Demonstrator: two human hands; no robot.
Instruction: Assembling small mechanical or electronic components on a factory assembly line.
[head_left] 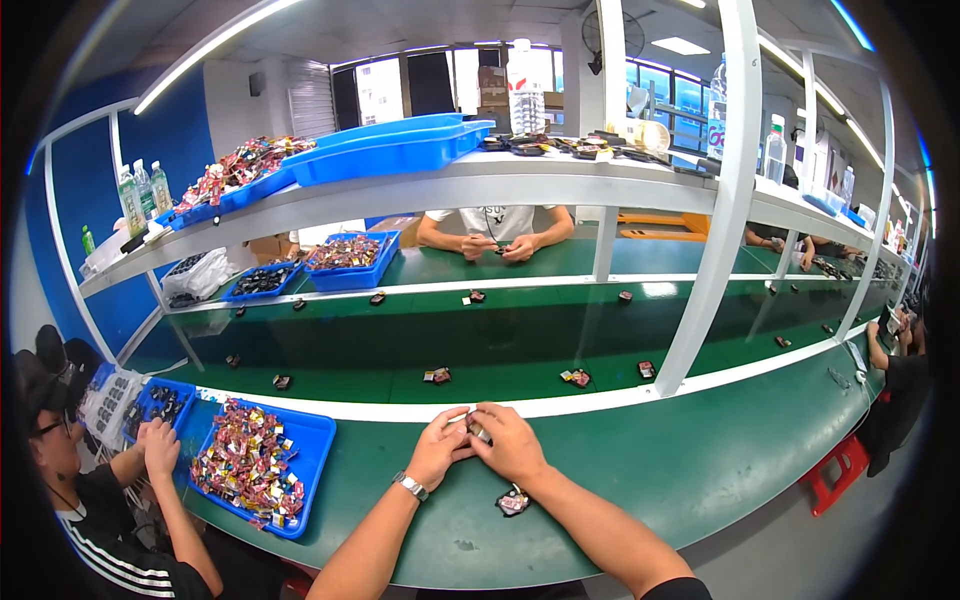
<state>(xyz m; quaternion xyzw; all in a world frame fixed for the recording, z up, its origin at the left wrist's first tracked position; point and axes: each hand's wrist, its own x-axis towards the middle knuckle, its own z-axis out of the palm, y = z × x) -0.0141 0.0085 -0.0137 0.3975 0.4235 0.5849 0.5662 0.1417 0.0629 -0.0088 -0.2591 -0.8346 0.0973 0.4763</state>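
My left hand (439,452) and my right hand (506,441) meet over the green worktop, just short of the white rail. Both have their fingers curled round one small part (481,433); only a pale, greyish bit of it shows, so its kind is hidden. Beside my right wrist, a small black-cased unit with a reddish board (513,502) lies on the worktop. To the left of my hands stands a blue tray (322,450) heaped with small red, yellow and white electronic parts (248,462).
Beyond the white rail (370,410), a green conveyor belt (500,350) carries several small units. A white post (705,220) rises at right, under a shelf (420,197) with blue trays and bottles. A co-worker's hands (158,447) are at left; another person sits opposite. A red stool (836,470) stands right.
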